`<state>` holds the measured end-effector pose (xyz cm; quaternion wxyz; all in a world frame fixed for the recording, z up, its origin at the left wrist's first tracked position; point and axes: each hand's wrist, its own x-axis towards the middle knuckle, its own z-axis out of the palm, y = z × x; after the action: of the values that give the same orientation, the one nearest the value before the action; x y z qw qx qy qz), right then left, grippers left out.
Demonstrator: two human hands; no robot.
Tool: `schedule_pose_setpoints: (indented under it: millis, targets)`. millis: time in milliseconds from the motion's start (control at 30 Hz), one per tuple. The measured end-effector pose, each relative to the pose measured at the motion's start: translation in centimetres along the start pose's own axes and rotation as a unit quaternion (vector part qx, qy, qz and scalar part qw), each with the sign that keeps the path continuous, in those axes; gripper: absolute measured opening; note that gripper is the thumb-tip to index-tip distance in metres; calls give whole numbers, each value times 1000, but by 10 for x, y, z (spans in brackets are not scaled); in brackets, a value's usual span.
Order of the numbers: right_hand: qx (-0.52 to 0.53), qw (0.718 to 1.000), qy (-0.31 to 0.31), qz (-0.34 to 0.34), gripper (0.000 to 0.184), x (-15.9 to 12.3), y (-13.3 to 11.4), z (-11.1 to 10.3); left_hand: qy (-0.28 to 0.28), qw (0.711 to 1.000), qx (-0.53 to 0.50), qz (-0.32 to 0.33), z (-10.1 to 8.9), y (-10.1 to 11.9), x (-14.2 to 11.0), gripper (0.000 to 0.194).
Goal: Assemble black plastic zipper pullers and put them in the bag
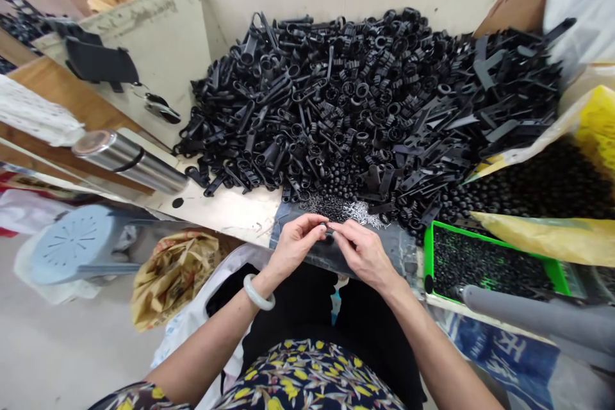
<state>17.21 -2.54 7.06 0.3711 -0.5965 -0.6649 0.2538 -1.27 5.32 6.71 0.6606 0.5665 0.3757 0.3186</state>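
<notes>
My left hand and my right hand meet at the front edge of the bench, fingertips pinched together around a small black part. The fingers cover most of it, so its exact kind does not show. Just beyond my fingertips lies a little pile of silver screws or pins, beside tiny black pieces and round black balls. Behind them rises a large heap of black plastic parts, with ring-shaped pieces and long clip-like ones.
Pale boards wall in the heap. On the left lie a steel flask and keys. A green tray of tiny black parts sits at right, near a yellow bag and a grey cylindrical bar.
</notes>
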Motion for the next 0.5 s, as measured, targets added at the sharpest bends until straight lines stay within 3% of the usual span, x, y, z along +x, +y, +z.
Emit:
schedule_pose_setpoints:
  millis: [500]
  targets:
    - [-137,987,-76,-23,29,9,0,-9,0,1000,31,0,1,-1,1,29]
